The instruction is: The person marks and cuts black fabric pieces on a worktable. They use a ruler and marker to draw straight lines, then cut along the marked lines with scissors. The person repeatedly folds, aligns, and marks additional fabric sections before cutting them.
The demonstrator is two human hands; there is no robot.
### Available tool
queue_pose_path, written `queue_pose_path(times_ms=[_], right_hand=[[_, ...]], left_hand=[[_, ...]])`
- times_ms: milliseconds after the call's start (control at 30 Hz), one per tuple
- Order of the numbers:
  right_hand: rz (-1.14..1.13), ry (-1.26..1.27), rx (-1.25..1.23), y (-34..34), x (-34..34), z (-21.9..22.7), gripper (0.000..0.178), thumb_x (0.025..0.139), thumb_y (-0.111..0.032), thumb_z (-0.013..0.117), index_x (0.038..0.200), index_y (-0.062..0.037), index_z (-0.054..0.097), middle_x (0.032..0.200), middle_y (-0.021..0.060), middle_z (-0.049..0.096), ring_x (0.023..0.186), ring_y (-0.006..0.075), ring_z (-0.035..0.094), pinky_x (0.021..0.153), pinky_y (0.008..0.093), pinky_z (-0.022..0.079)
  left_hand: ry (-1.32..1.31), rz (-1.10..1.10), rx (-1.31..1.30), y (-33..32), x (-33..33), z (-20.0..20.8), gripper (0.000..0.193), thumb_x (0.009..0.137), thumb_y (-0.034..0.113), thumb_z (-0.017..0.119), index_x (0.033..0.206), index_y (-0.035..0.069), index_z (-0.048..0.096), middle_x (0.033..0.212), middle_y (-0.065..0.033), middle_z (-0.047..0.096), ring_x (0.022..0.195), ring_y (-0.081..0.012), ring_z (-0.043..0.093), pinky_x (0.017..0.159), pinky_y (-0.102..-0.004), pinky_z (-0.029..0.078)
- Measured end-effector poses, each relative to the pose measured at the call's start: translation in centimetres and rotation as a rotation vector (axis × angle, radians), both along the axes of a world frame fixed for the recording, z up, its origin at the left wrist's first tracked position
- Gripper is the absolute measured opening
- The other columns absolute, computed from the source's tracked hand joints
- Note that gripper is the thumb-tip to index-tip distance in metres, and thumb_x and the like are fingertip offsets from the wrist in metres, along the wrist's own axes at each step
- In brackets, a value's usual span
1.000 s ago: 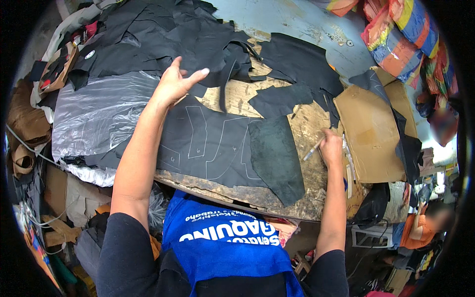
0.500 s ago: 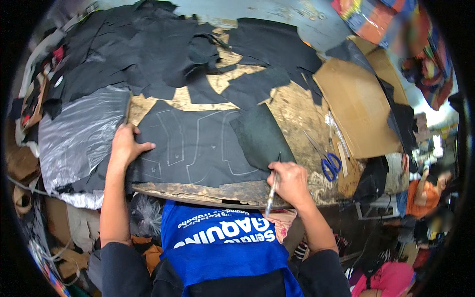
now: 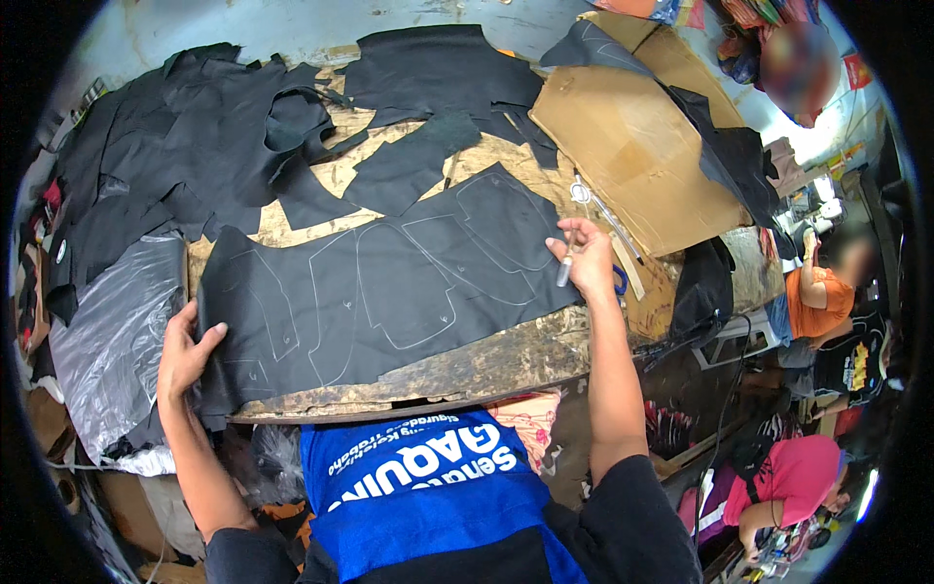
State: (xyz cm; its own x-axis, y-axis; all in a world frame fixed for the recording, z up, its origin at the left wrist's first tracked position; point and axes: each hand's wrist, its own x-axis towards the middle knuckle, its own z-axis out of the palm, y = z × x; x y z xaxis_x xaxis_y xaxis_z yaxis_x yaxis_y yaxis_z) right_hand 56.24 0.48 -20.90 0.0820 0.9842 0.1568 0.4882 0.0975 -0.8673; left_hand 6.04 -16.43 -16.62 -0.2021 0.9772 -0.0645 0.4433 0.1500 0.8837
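A wide piece of black leather [image 3: 394, 282] lies in front of me, with several pale pattern outlines drawn on it. At its left edge is my left hand [image 3: 183, 355], open, the thumb spread toward the leather and the fingers along the edge. My right hand [image 3: 589, 263] is at the leather's right end, its fingers closed around a slim marking pen [image 3: 564, 271] that points downward. Whether those fingers also pinch the leather's edge, I cannot tell. Just right of this hand shows a bit of blue scissor handle [image 3: 620, 280]; my hand and wrist hide the blades.
Black leather scraps [image 3: 185, 146] cover the back left of the worn wooden table [image 3: 467, 375]. Clear plastic sheeting [image 3: 117, 341] lies at left. Brown cardboard [image 3: 637, 156] and a thin metal tool [image 3: 615, 229] lie at right. People [image 3: 822, 292] sit farther right.
The leather's right part, folded over before, now lies spread out with more outlines showing. My right hand has moved up and right with the pen. The view has shifted.
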Motion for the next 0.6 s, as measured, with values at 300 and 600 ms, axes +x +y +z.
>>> queue_pose_path(times_ms=[300, 600], right_hand=[[0.203, 0.405, -0.143, -1.1, -1.1, 3.6, 0.021, 0.075, -0.001, 0.072, 0.094, -0.0013, 0.062, 0.072, -0.0027, 0.061, 0.062, 0.0018, 0.05, 0.056, 0.0173, 0.039], [0.039, 0.348, -0.211, -5.3, -5.5, 1.2, 0.024, 0.075, -0.012, 0.078, 0.089, -0.0013, 0.06, 0.068, 0.002, 0.063, 0.06, 0.0058, 0.056, 0.055, 0.0201, 0.044]], left_hand=[[0.184, 0.263, 0.204, -3.0, -8.7, 2.2, 0.037, 0.08, 0.01, 0.071, 0.111, -0.006, 0.058, 0.102, -0.0059, 0.062, 0.093, -0.0128, 0.055, 0.086, -0.0251, 0.041], [1.099, 0.297, 0.511, 3.3, -9.4, 5.1, 0.06, 0.075, 0.008, 0.072, 0.13, 0.003, 0.05, 0.127, -0.0167, 0.055, 0.117, -0.0285, 0.052, 0.101, -0.0333, 0.038]])
